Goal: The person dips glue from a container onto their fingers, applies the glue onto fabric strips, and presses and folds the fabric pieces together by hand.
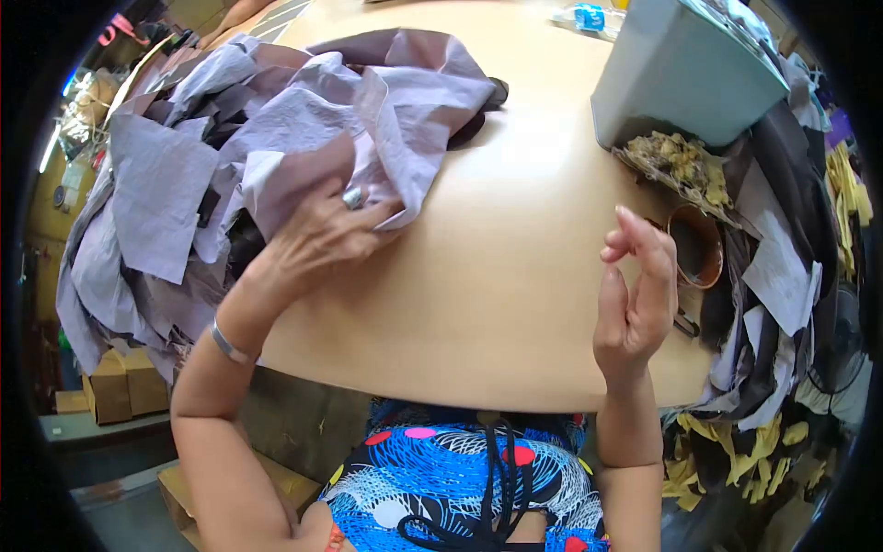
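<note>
My left hand (326,235) is closed on the near edge of a mauve-grey cloth piece (409,115), its fingertips partly hidden in the folds. A ring shows on one finger and a metal bangle on the wrist. That cloth lies on a large pile of similar cut fabric pieces (166,189) at the table's left side. Raised over the right part of the table, my right hand (639,285) has loosely curved fingers, with a small gap to the thumb. Nothing shows in it. Just beyond it sits a round brown bowl (696,247).
A grey-green box-shaped container (681,78) stands at the right, with a clump of yellowish scraps (676,161) by its base. More dark and grey cloth (777,248) hangs over the table's right edge. A plastic bottle (589,18) lies at the back; another person's arm (237,18) shows far left.
</note>
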The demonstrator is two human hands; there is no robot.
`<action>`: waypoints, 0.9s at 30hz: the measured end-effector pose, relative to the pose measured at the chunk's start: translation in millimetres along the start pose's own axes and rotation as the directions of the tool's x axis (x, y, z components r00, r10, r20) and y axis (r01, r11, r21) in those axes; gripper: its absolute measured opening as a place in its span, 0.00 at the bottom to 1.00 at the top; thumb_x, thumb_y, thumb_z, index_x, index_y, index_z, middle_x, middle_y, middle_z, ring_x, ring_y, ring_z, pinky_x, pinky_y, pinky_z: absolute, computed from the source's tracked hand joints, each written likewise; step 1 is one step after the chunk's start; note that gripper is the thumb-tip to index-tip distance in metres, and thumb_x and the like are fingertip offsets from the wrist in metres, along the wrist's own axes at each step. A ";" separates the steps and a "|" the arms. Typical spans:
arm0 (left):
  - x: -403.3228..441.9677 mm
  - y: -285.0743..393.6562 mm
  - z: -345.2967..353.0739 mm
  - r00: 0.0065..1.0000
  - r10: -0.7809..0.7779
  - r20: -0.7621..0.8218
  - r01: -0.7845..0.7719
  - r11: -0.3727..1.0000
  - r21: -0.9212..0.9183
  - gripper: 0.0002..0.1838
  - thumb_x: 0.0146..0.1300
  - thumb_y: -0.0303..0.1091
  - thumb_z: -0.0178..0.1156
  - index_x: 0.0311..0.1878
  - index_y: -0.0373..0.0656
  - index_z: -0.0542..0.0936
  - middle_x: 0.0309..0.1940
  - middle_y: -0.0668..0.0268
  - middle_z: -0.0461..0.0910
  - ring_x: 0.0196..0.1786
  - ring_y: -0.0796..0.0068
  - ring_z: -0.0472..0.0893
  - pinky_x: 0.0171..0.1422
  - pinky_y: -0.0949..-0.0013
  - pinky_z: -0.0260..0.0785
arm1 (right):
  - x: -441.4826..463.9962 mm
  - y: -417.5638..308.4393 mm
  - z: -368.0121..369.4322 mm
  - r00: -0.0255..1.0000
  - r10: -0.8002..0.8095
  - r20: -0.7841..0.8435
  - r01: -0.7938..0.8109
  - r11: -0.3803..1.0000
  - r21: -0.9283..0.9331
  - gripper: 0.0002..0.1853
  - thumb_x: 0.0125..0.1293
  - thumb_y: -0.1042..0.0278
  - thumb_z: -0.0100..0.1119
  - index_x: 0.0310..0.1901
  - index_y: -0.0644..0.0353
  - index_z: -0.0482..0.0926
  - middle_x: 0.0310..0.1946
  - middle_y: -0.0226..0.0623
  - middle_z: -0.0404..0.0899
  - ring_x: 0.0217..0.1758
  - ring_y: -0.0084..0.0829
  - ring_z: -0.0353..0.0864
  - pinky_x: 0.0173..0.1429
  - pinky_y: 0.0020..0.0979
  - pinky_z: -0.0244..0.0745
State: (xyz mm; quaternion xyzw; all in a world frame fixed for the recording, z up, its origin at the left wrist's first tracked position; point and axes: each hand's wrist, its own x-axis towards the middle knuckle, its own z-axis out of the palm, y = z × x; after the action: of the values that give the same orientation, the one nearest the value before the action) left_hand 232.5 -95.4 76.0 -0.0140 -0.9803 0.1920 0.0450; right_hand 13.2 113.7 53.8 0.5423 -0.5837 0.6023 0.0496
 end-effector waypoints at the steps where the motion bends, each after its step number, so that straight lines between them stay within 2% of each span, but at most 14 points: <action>1: -4.1 7.7 5.9 0.994 -0.031 -0.108 0.023 0.997 -0.069 0.07 0.44 0.31 0.56 0.26 0.46 0.81 0.40 0.67 0.77 0.32 0.68 0.76 0.37 0.64 0.67 | 0.3 4.3 0.5 1.000 -0.003 0.027 0.003 1.000 -0.015 0.30 0.46 0.91 0.46 0.55 0.66 0.71 0.37 0.40 0.73 0.37 0.30 0.72 0.44 0.29 0.71; 4: -26.1 22.6 10.5 0.998 -0.063 -0.025 0.057 0.977 -0.205 0.03 0.43 0.31 0.56 0.21 0.46 0.79 0.40 0.67 0.77 0.33 0.68 0.76 0.37 0.63 0.67 | 1.3 10.9 7.0 0.992 0.066 0.108 -0.065 0.998 -0.007 0.30 0.46 0.91 0.46 0.56 0.65 0.70 0.37 0.39 0.73 0.37 0.29 0.71 0.46 0.28 0.70; 5: -28.7 30.2 7.9 0.994 -0.085 -0.071 0.067 0.973 -0.221 0.03 0.42 0.31 0.56 0.18 0.46 0.78 0.39 0.67 0.77 0.33 0.69 0.76 0.37 0.63 0.67 | 0.7 12.5 8.5 0.982 0.100 0.162 -0.103 0.995 0.005 0.34 0.46 0.90 0.47 0.60 0.63 0.66 0.39 0.38 0.72 0.39 0.29 0.71 0.49 0.28 0.69; 8: -40.6 41.3 -5.0 0.991 -0.112 0.075 0.128 0.956 -0.265 0.02 0.43 0.31 0.58 0.21 0.45 0.79 0.42 0.71 0.76 0.35 0.71 0.76 0.41 0.64 0.68 | 7.2 10.2 20.4 0.959 0.176 0.220 -0.168 0.984 -0.055 0.38 0.47 0.86 0.49 0.65 0.60 0.59 0.43 0.41 0.70 0.45 0.34 0.71 0.55 0.32 0.66; 9: -42.8 41.5 -6.5 0.995 -0.101 0.011 0.101 0.959 -0.264 0.08 0.43 0.31 0.58 0.29 0.46 0.83 0.42 0.72 0.76 0.33 0.70 0.75 0.41 0.63 0.68 | 12.0 10.3 24.8 0.946 0.191 0.262 -0.173 0.981 -0.089 0.40 0.47 0.85 0.50 0.66 0.60 0.56 0.45 0.42 0.70 0.48 0.37 0.70 0.58 0.33 0.65; 11: -50.9 41.7 -11.7 0.989 -0.151 0.006 0.147 0.949 -0.278 0.15 0.43 0.29 0.58 0.37 0.48 0.84 0.39 0.70 0.78 0.33 0.68 0.76 0.42 0.62 0.68 | 24.6 14.0 34.6 0.914 0.229 0.335 -0.184 0.970 -0.160 0.42 0.47 0.82 0.51 0.69 0.59 0.51 0.50 0.45 0.69 0.55 0.41 0.69 0.62 0.36 0.61; 14: -62.6 39.9 -11.7 0.949 -0.301 -0.089 0.256 0.906 -0.336 0.23 0.42 0.26 0.57 0.47 0.50 0.83 0.35 0.67 0.80 0.32 0.66 0.76 0.41 0.62 0.68 | 43.2 41.2 59.7 0.921 0.133 0.365 -0.026 0.959 -0.282 0.43 0.48 0.80 0.51 0.69 0.58 0.48 0.56 0.48 0.67 0.62 0.46 0.64 0.67 0.39 0.57; 15: -65.9 38.8 -11.6 0.923 -0.362 -0.132 0.295 0.884 -0.362 0.26 0.41 0.25 0.57 0.49 0.51 0.82 0.33 0.66 0.80 0.32 0.65 0.76 0.41 0.62 0.68 | 49.5 51.3 69.1 0.900 0.235 0.368 -0.142 0.955 -0.261 0.42 0.48 0.81 0.50 0.69 0.58 0.49 0.60 0.50 0.64 0.63 0.48 0.63 0.68 0.40 0.56; 18: -77.2 38.6 -16.8 0.908 -0.410 -0.093 0.339 0.846 -0.412 0.27 0.41 0.23 0.56 0.50 0.50 0.82 0.28 0.64 0.81 0.32 0.64 0.77 0.41 0.62 0.69 | 63.9 70.7 82.1 0.926 0.234 0.295 -0.203 0.970 -0.132 0.42 0.48 0.81 0.49 0.68 0.57 0.50 0.60 0.50 0.65 0.61 0.50 0.65 0.68 0.39 0.56; 19: -84.1 43.8 -16.2 0.904 -0.428 -0.012 0.379 0.812 -0.443 0.30 0.37 0.20 0.55 0.49 0.53 0.82 0.34 0.63 0.81 0.39 0.58 0.78 0.48 0.59 0.68 | 71.3 66.3 84.3 0.969 0.162 0.188 -0.139 0.982 -0.128 0.39 0.48 0.81 0.50 0.67 0.54 0.55 0.52 0.42 0.74 0.58 0.44 0.70 0.68 0.43 0.53; 22: -91.1 53.7 -13.3 0.963 -0.262 0.063 0.269 0.945 -0.184 0.25 0.39 0.30 0.62 0.47 0.53 0.83 0.36 0.66 0.80 0.42 0.66 0.77 0.48 0.61 0.67 | 93.3 45.3 80.6 0.906 -0.124 0.404 0.236 0.942 -0.240 0.43 0.44 0.89 0.40 0.67 0.49 0.57 0.59 0.38 0.69 0.62 0.39 0.67 0.65 0.37 0.62; 23: -80.2 57.1 -19.0 0.966 -0.245 -0.080 0.232 0.962 -0.144 0.22 0.40 0.32 0.63 0.45 0.55 0.84 0.37 0.68 0.79 0.45 0.66 0.76 0.51 0.60 0.66 | 94.1 43.1 85.4 0.879 -0.145 0.454 0.265 0.940 -0.213 0.40 0.44 0.89 0.42 0.64 0.50 0.62 0.58 0.36 0.70 0.60 0.38 0.70 0.68 0.43 0.57; 26: -79.4 67.2 -12.1 0.919 -0.383 -0.096 0.322 0.868 -0.377 0.19 0.43 0.32 0.62 0.43 0.55 0.84 0.36 0.69 0.79 0.45 0.66 0.76 0.52 0.59 0.66 | 95.2 51.7 92.5 0.770 -0.098 0.631 0.441 0.797 -0.414 0.38 0.45 0.87 0.46 0.63 0.48 0.63 0.54 0.37 0.73 0.55 0.35 0.74 0.68 0.45 0.55; 27: -80.8 63.4 -8.2 0.915 -0.396 -0.078 0.308 0.812 -0.496 0.18 0.42 0.29 0.62 0.41 0.53 0.84 0.36 0.65 0.80 0.42 0.62 0.77 0.49 0.59 0.68 | 94.4 66.3 92.5 0.776 -0.280 0.565 0.532 0.771 -0.349 0.39 0.46 0.84 0.52 0.63 0.46 0.63 0.45 0.35 0.78 0.50 0.31 0.76 0.68 0.48 0.52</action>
State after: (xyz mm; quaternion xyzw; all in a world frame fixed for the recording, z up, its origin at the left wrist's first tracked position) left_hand 314.4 -37.3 52.9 0.1407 -0.9743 -0.0672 0.1623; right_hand -16.1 -31.2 53.0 0.7600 -0.5736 0.2525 0.1722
